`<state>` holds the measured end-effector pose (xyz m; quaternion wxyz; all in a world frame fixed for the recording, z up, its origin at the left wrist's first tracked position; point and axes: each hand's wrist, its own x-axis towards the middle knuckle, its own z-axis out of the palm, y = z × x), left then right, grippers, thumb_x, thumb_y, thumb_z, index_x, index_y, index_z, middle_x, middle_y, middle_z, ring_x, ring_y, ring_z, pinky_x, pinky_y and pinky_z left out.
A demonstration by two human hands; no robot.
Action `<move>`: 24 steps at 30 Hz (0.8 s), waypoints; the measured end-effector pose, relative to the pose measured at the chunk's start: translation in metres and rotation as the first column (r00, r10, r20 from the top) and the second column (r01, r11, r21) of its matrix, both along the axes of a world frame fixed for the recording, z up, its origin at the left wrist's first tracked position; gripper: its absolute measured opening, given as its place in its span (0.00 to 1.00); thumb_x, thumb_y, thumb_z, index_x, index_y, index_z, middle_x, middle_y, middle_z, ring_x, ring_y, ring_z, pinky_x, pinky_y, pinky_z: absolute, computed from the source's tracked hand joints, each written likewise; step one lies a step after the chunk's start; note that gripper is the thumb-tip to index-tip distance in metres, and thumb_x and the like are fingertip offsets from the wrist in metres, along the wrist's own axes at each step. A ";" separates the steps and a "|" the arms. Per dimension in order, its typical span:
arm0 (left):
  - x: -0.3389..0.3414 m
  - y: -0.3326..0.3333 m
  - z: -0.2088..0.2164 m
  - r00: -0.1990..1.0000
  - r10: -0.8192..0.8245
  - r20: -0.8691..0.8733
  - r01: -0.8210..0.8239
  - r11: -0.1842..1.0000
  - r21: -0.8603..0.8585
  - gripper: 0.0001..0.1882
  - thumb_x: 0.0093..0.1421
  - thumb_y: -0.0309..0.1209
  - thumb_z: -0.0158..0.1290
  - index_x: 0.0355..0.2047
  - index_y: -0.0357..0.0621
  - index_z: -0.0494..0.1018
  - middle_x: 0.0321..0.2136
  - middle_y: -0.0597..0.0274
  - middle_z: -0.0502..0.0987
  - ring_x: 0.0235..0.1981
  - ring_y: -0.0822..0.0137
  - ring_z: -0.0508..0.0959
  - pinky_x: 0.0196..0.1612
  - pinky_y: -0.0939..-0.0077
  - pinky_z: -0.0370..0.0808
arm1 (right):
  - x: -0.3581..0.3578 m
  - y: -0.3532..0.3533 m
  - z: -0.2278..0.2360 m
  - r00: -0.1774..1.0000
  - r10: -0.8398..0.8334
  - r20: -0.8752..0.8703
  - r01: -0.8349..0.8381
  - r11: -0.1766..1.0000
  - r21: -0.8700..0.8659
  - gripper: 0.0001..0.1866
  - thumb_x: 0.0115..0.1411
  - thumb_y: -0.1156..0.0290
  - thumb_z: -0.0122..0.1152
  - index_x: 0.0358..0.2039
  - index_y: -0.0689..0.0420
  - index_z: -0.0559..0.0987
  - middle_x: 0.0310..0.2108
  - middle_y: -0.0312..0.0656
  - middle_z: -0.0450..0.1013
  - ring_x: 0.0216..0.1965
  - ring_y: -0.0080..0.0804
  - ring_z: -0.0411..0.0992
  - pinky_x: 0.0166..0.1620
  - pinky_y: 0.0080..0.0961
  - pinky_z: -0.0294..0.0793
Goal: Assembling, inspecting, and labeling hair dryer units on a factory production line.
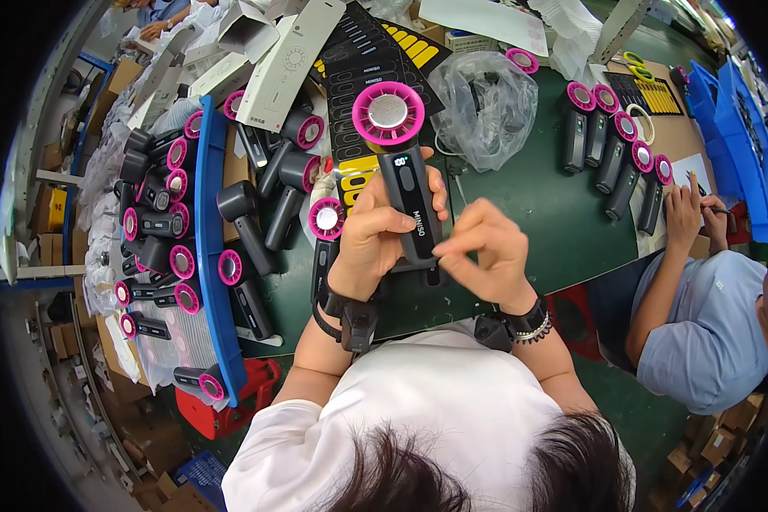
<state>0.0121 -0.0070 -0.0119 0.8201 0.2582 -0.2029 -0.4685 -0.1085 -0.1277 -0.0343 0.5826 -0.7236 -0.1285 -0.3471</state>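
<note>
My left hand (369, 235) is wrapped round the dark grey handle of a handheld fan (408, 205). The fan stands head up, facing me, with a pink ringed head, a silver centre and a small lit display on its handle. Beside the handle's lower end is my right hand (491, 254), its thumb and forefinger pinched together. Whatever that pinch may hold is too small to make out. Just left of my left wrist lies another handheld fan (326, 224). Beyond the held fan, black sheets with yellow cut-outs (371, 72) cover part of the green table (520, 218).
A blue tray (209, 230) at left borders a pile of similar fans. A white box (290, 64) and a clear plastic bag (486, 107) lie at the back. Several fans (610, 149) stand in a row at right, near a co-worker's hands (695, 213) and blue bins (730, 136).
</note>
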 end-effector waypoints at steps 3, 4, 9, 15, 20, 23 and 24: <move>-0.002 -0.001 0.000 1.000 0.003 -0.001 -0.003 1.000 -0.010 0.38 0.39 0.23 0.47 0.55 0.32 0.56 0.38 0.52 0.69 0.37 0.61 0.73 0.46 0.69 0.72 | 0.010 -0.002 0.008 0.996 -0.030 -0.080 0.048 0.969 0.243 0.24 0.46 0.79 0.65 0.47 0.59 0.73 0.37 0.39 0.66 0.33 0.23 0.67 0.37 0.20 0.69; -0.003 -0.002 0.000 1.000 0.005 -0.001 -0.005 1.000 -0.015 0.37 0.39 0.25 0.47 0.55 0.32 0.56 0.38 0.51 0.69 0.37 0.61 0.73 0.45 0.69 0.72 | 0.014 -0.001 0.010 0.992 -0.036 -0.121 0.078 0.930 0.359 0.29 0.48 0.79 0.64 0.53 0.59 0.69 0.41 0.40 0.65 0.36 0.23 0.67 0.39 0.20 0.69; -0.007 -0.006 0.002 1.000 0.011 -0.017 -0.010 0.999 0.034 0.36 0.42 0.30 0.47 0.54 0.31 0.57 0.36 0.51 0.69 0.36 0.61 0.73 0.43 0.71 0.72 | 0.034 0.003 0.010 0.965 0.096 -0.244 0.005 0.924 0.383 0.45 0.51 0.74 0.63 0.64 0.57 0.47 0.51 0.41 0.57 0.45 0.26 0.64 0.46 0.23 0.68; -0.002 -0.004 -0.001 0.999 0.039 -0.006 -0.039 0.999 0.033 0.32 0.46 0.33 0.47 0.52 0.31 0.59 0.35 0.51 0.70 0.34 0.61 0.73 0.41 0.72 0.71 | 0.033 0.013 -0.005 0.893 0.349 -0.283 -0.190 0.864 0.467 0.55 0.49 0.72 0.66 0.66 0.55 0.36 0.57 0.43 0.52 0.55 0.31 0.59 0.52 0.29 0.66; 0.000 -0.004 -0.001 0.990 0.030 -0.139 -0.031 0.999 -0.005 0.30 0.48 0.33 0.47 0.52 0.31 0.59 0.35 0.51 0.70 0.33 0.62 0.73 0.40 0.72 0.72 | 0.022 0.019 -0.002 0.899 0.319 -0.301 -0.198 0.907 0.371 0.55 0.48 0.74 0.66 0.66 0.54 0.36 0.61 0.44 0.49 0.58 0.33 0.58 0.52 0.31 0.66; -0.001 -0.001 -0.001 0.996 0.051 -0.068 -0.049 0.998 0.032 0.30 0.49 0.33 0.47 0.52 0.32 0.59 0.35 0.51 0.70 0.33 0.62 0.73 0.39 0.71 0.73 | 0.016 0.008 -0.006 0.886 0.385 -0.260 -0.240 0.858 0.454 0.55 0.48 0.75 0.66 0.66 0.53 0.37 0.61 0.44 0.49 0.57 0.33 0.59 0.52 0.31 0.66; 0.000 -0.001 -0.001 0.998 0.061 -0.033 -0.059 0.997 0.053 0.30 0.49 0.33 0.47 0.52 0.32 0.59 0.35 0.51 0.70 0.33 0.62 0.73 0.39 0.71 0.73 | 0.014 0.003 -0.007 0.877 0.418 -0.237 -0.260 0.828 0.497 0.54 0.48 0.75 0.66 0.67 0.52 0.37 0.61 0.44 0.49 0.56 0.34 0.60 0.52 0.31 0.67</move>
